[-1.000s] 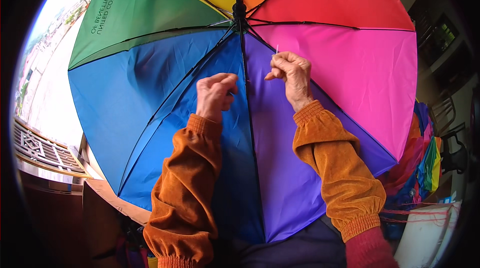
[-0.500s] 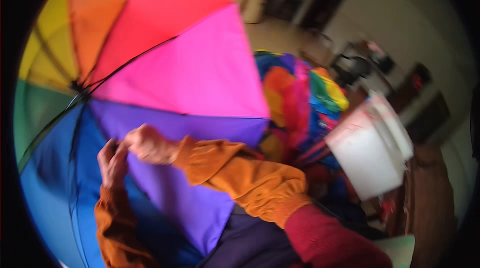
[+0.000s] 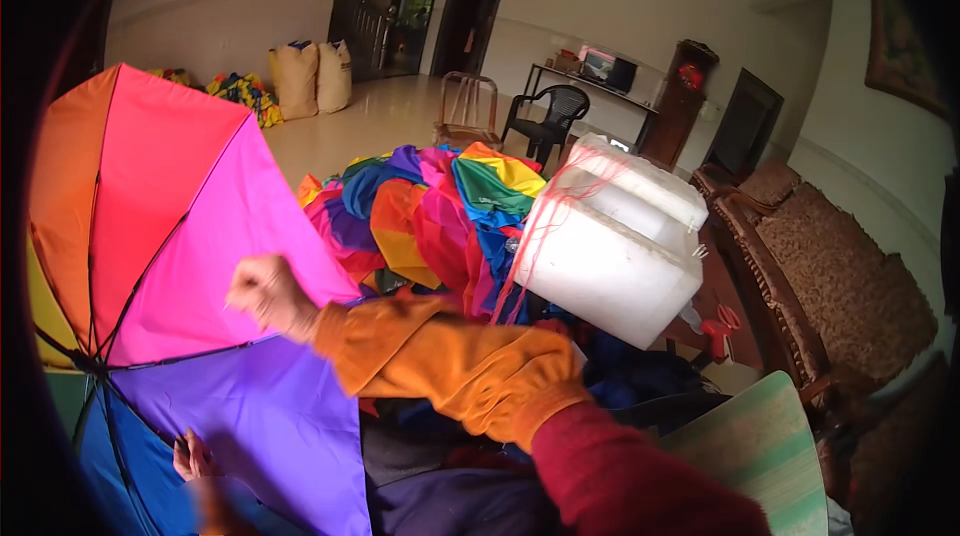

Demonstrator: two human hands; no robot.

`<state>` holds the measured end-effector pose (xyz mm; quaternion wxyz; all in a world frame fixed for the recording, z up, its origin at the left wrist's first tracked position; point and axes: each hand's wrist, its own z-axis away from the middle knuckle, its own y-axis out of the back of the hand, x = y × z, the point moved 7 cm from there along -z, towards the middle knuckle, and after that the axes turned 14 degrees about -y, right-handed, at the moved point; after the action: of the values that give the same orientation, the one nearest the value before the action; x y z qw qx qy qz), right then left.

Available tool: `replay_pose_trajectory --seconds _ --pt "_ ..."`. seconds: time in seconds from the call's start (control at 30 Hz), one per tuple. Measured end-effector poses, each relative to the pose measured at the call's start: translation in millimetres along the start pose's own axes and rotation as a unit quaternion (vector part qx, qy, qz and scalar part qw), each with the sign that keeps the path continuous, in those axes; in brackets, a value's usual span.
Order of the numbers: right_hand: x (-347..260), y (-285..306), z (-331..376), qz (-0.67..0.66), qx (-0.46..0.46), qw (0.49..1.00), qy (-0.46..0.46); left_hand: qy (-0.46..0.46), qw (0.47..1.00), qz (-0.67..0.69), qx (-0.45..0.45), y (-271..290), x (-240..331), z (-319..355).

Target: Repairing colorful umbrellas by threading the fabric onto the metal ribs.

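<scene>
At left, my cut-off umbrella slants its shaft up-left; my right hand pinches a blurred sliver; my part-hidden left hand's grip I can't tell.

glossy floor bearing sacks, black chair

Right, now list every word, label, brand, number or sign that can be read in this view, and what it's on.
Green panel in the multicoloured fabric heap: a bit of lettering, too small to read reliably.
Pale sacks: any print is too small to read.
Open umbrella: no lettering shows.
Nothing else is readable.
</scene>
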<state>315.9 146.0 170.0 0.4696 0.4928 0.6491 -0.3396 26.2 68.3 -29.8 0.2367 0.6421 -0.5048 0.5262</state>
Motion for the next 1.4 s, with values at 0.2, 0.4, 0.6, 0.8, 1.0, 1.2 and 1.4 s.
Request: replay_pose_trajectory --seconds 0.2,0.4,0.6,0.8,1.0,1.2,1.4 --pt "-114 208 33 0.347 0.218 0.899 0.152 -0.143 0.988 -0.011 0.065 63 -26 -25" --pt "-195 433 162 0.582 0.477 0.654 0.082 -0.148 0.969 -0.052 0.193 136 -57 -62" --pt "-222 502 247 0.505 0.613 0.598 -0.109 -0.085 0.961 -0.138 0.225 91 41 -10" --pt "-211 476 250 0.406 0.522 0.689 -0.297 -0.033 0.959 -0.156 0.234 83 39 -5" --pt "-217 469 249 0.427 0.527 0.669 -0.305 -0.011 0.964 -0.124 0.236 81 33 -6" --pt "-230 472 262 0.436 0.584 0.645 -0.228 0.017 0.958 -0.132 0.252 78 39 -1" --pt "-231 500 277 0.44 0.637 0.608 -0.174 -0.009 0.962 -0.173 0.211 106 14 -11"
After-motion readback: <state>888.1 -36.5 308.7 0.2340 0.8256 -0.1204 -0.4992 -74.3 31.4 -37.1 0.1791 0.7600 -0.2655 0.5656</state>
